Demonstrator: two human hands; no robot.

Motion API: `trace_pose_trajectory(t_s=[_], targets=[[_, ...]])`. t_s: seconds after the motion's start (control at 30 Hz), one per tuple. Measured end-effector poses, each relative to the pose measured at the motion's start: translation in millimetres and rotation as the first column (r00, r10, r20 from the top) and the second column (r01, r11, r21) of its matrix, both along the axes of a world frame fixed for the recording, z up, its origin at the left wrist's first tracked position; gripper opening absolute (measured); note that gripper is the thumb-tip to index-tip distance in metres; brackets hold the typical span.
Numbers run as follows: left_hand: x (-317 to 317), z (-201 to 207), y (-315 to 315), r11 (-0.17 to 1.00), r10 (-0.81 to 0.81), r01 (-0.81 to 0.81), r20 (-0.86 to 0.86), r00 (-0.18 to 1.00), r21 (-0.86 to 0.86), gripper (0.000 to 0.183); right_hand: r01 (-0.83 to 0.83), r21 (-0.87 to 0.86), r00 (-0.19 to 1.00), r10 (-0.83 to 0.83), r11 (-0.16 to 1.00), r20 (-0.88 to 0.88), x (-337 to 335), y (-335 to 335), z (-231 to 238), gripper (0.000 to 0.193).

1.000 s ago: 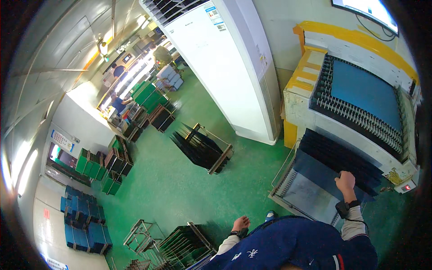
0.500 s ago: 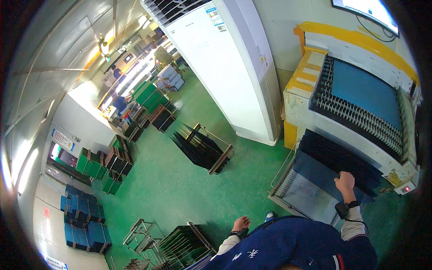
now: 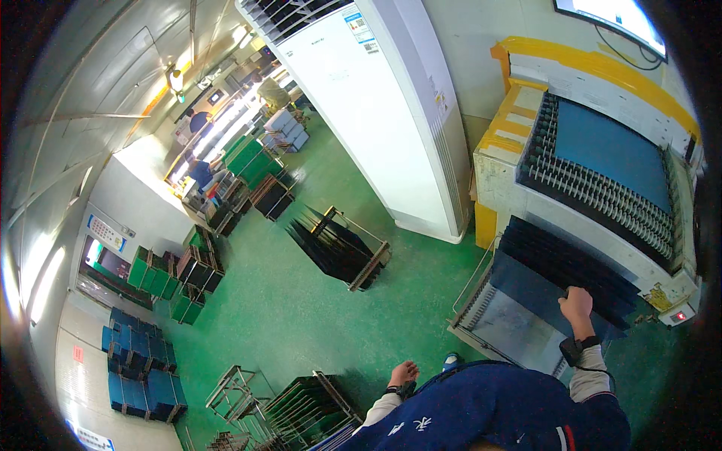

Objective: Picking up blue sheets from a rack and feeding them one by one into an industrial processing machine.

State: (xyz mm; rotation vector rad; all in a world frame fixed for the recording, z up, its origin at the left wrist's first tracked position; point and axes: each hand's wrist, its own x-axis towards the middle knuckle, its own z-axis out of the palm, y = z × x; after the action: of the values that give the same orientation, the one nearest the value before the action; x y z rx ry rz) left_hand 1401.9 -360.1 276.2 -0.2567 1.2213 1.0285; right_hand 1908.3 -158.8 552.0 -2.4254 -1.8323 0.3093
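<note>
My right hand (image 3: 577,304) is closed at the front edge of a dark blue panel (image 3: 532,288), which leans in a wire rack (image 3: 481,331) on my right. Several more dark panels (image 3: 560,252) stand close together behind it in the same rack. The fingertips are out of sight behind the panel's edge. Low in front of my body hangs my left hand (image 3: 404,373), its fingers curled in with nothing visible in them. Just beyond the rack is a white machine (image 3: 500,177) with yellow tape, a blue panel (image 3: 613,154) lying on its rows of rollers (image 3: 602,195).
A tall white air conditioner (image 3: 361,113) stands ahead. On the green floor (image 3: 286,316) sit a rack of black panels (image 3: 335,248), a rack of green panels (image 3: 304,406) and an empty metal frame (image 3: 237,395). Blue panel stacks (image 3: 139,353) line the left wall. People work far off.
</note>
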Motion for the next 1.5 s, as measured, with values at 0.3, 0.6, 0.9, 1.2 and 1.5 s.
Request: trace_pose_trajectory(t_s=[0.3,0.6,0.9,1.2,1.5], targets=[[-10,-11,-6,0.996,-0.024,0.015,0.112,0.993,0.087,0.015,0.007,-0.052,1.0,-0.007,0.999,0.001,-7,-1,15,0.025],[6,12,-2,0.999,0.031,-0.031,0.003,1.0,0.031,0.01,-0.005,-0.034,1.0,0.005,0.999,0.007,-4,-2,11,0.028],[7,21,-1,0.996,0.068,-0.071,-0.058,0.996,-0.053,0.012,-0.01,-0.025,1.0,0.01,1.0,0.011,-3,0,5,0.025],[15,39,3,0.993,0.077,-0.084,-0.081,0.994,-0.087,0.011,0.004,-0.024,1.0,-0.004,1.0,0.002,1,1,1,0.025],[17,44,2,0.996,0.034,-0.04,-0.071,0.997,-0.081,0.012,-0.03,0.026,0.999,0.03,0.999,0.012,6,0,-9,0.026]])
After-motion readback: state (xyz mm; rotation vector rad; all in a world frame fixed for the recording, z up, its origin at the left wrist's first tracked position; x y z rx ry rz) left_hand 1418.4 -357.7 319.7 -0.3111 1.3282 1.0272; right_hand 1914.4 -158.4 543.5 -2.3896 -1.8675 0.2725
